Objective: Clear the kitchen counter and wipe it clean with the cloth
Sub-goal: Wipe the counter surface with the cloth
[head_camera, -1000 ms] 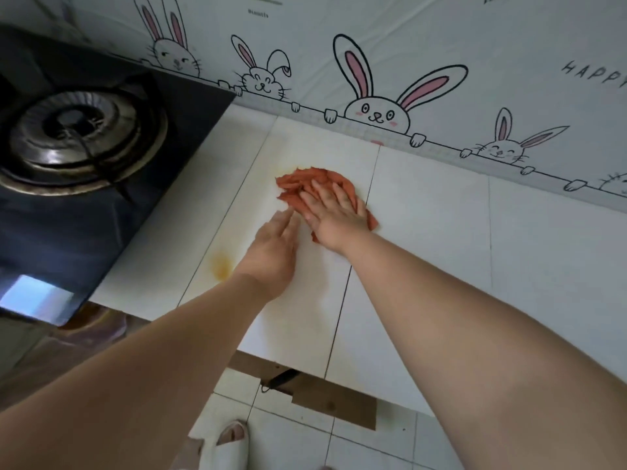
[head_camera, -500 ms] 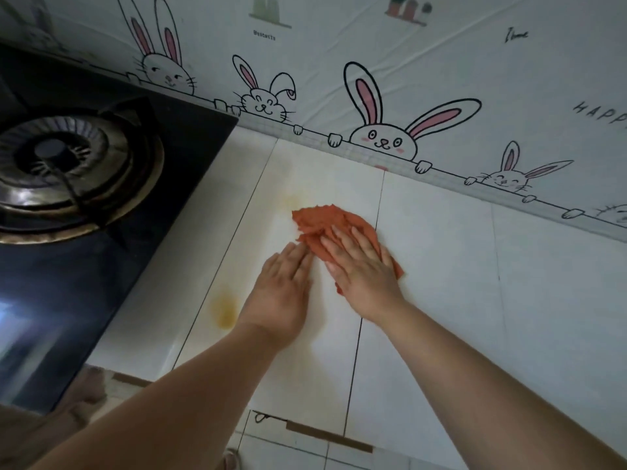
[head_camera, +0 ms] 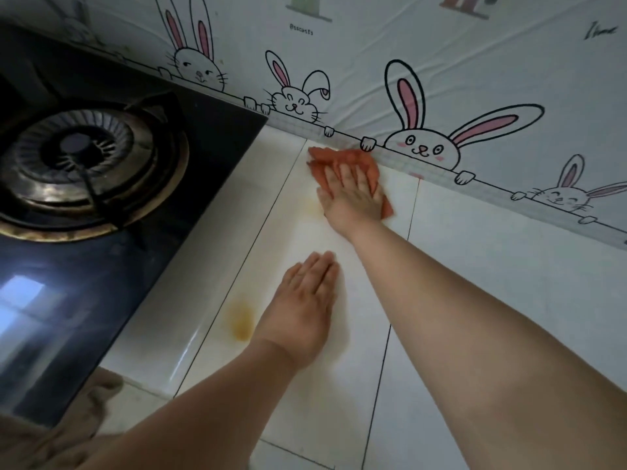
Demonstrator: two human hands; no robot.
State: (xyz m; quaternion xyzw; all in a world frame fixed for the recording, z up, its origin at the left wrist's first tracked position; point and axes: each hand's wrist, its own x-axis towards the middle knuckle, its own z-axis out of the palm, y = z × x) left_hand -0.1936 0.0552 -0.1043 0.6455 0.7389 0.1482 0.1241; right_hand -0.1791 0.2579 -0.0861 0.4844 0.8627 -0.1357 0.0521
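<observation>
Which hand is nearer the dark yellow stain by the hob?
Left. The left hand lies flat on the counter just right of the stain; the right hand presses the orange cloth well beyond it, by the wall.

The counter (head_camera: 509, 300) was faced with white glazed tile, smooth and glossy, with soft highlights near its front edge and thin dark joints (head_camera: 383, 351) between the slabs. A yellowish stain (head_camera: 241, 320) dulled the glaze locally. The cloth (head_camera: 339, 156) was a soft orange textile: matt, crumpled, rough at its edge. The stove top (head_camera: 203, 164) was a black glass-like sheet, highly glossy, mirroring a bright patch of light. The burner (head_camera: 78, 154) was metal — a dark, matt, ribbed head inside a tarnished brass-toned ring of dull sheen. The wall covering (head_camera: 441, 45) looked like thin printed film, semi-matt, with shallow creases.
</observation>
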